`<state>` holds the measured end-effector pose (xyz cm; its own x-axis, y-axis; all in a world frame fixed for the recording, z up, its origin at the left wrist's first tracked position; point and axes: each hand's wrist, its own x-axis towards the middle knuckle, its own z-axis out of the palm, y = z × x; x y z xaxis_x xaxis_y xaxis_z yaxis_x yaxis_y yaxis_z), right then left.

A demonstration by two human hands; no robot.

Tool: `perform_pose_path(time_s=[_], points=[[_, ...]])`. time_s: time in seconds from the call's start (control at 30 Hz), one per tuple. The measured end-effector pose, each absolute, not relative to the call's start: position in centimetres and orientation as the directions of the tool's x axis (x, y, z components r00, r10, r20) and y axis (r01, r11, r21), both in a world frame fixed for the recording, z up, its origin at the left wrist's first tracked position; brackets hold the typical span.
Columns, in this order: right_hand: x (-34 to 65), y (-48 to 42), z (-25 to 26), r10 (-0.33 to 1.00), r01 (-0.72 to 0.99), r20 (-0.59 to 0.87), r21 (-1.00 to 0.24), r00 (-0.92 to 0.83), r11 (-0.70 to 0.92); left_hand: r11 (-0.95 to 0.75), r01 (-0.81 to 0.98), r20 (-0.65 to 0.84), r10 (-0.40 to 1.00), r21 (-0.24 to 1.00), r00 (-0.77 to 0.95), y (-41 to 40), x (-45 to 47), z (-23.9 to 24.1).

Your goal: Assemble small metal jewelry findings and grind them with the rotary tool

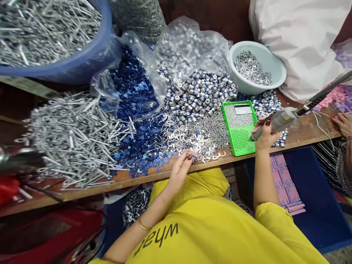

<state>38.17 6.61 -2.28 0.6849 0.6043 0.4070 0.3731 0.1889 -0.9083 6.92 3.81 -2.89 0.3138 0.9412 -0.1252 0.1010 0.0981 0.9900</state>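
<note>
My right hand (265, 135) grips a grey electric screwdriver (279, 123), its tip pointing down at a green perforated tray (233, 143). Tiny silver screws (239, 119) fill the far part of that tray, where a small card (242, 109) also lies. My left hand (182, 167) is at the bench's front edge with fingers pinched together. Whatever is in its fingertips is too small to make out. Just beyond them are curved silver metal pieces (189, 137), and blue Y-shaped pieces (137, 161) spread to the left. Small springs or screws (217, 128) are heaped beside the tray.
Metal rods (74, 135) pile up on the left, below a big blue tub (103, 47). Silver-and-blue cylinders (203, 90) spill from a plastic bag (189, 44). A pale bowl (239, 82) holds metal parts. At right, another person's hand (343, 123) rests on the bench.
</note>
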Motion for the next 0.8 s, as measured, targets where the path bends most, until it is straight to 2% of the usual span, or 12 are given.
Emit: perform_pose_path(time_s=[0.63, 0.8], points=[[37.7, 6.4, -3.3, 0.572, 0.425, 0.416, -0.896, 0.707, 0.127, 0.188, 0.092, -0.206, 0.935, 0.978, 0.288, 3.2, 7.0, -4.1], [37.8, 6.4, -3.4, 0.552, 0.413, 0.436, -0.894, 0.711, 0.175, 0.166, 0.094, -0.190, 0.909, 0.982, 0.371, 3.2, 7.2, -3.7]])
